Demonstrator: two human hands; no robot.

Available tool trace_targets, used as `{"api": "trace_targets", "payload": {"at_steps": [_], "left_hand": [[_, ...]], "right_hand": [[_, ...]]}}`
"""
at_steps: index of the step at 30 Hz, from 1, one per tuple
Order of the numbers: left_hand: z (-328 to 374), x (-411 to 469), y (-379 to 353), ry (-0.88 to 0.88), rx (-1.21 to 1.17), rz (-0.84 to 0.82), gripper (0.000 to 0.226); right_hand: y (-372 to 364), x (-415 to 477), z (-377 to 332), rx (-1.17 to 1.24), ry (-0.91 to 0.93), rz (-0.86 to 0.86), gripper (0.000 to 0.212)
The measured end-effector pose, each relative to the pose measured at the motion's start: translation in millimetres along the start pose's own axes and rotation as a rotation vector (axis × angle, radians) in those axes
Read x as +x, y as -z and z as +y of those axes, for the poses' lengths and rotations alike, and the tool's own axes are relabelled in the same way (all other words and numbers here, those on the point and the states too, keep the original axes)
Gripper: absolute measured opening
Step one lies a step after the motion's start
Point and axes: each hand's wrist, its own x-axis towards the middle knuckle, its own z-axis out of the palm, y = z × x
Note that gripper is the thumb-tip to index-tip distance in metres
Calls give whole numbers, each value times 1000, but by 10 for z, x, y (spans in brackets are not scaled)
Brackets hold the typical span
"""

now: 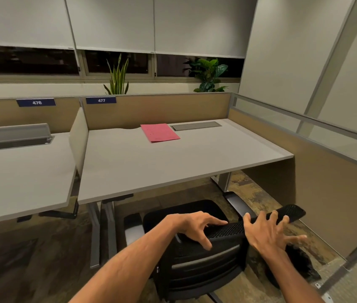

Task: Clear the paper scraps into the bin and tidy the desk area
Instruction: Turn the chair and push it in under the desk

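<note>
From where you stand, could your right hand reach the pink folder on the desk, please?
Probably not: the chair under the right hand stands between you and the desk, and the pink folder lies near the far partition.
</note>
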Motion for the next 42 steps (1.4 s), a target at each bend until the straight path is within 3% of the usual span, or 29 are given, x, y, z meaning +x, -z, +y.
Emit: {"api": "trace_targets", "payload": {"at_steps": [8, 14, 16, 18, 21, 26, 30, 33, 38, 42], "left_hand": [[-243, -6, 152, 77, 48, 74, 88], [-345, 216, -109, 166, 230, 546, 63], [-371, 318, -59, 164, 232, 617, 49], [-376, 425, 12, 191, 221, 627, 52], [-324, 602, 60, 276, 217, 663, 84], [-312, 819, 93, 269, 218, 726, 69], [-308, 949, 129, 266, 230, 725, 69], [-297, 1011, 155, 275, 244, 718, 69], [-319, 1021, 220, 315, 231, 706, 73], [-324, 1035, 249, 361, 278, 727, 81]], "right_hand": [[-16, 140, -392, -63, 2, -15, 82], [-96, 432, -577, -81, 205, 55, 84], [-76, 552, -616, -93, 279, 74, 83], [-61, 660, -635, -95, 361, 77, 81], [-53, 822, -618, -71, 475, 88, 80], [2, 1197, -453, -97, 726, 87, 91], [124, 1606, -269, -187, 973, 33, 82], [222, 1877, -192, -264, 1126, -52, 87], [381, 2310, -179, -236, 1268, -168, 77], [378, 2487, -95, -148, 1277, -191, 74]]}}
